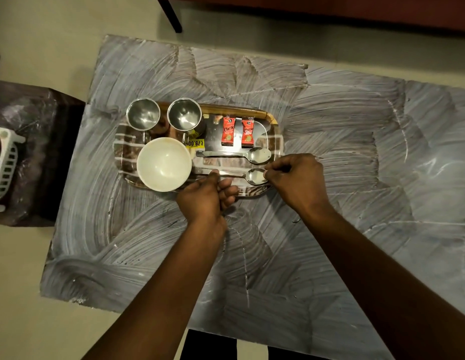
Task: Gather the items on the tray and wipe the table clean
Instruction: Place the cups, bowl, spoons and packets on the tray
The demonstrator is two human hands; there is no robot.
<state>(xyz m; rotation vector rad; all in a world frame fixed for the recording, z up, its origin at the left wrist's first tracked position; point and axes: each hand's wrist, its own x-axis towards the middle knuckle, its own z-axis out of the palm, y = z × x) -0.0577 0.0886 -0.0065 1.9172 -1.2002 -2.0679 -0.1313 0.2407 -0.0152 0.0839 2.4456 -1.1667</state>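
Head view shows both hands setting the near spoon (254, 175) on the tray (274, 120) mid-frame. Left hand (202, 197) fingers touch its handle, right hand (295, 178) fingers pinch its bowl. Next comes letting go, then wiping the streaky table (356, 141).

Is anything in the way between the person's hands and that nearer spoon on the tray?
Nothing visible. The left hand touches the nearer spoon at its handle and the right hand at its bowl; it already lies on the tray.

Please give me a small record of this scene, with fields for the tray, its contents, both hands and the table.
tray: on the table, holds all items
cups: two steel cups, far left
bowl: white bowl, empty
sachets: two red sachets
spoons: far spoon, near spoon
left hand: at near spoon's handle
right hand: fingertips at near spoon's bowl end
table: covered in white smears
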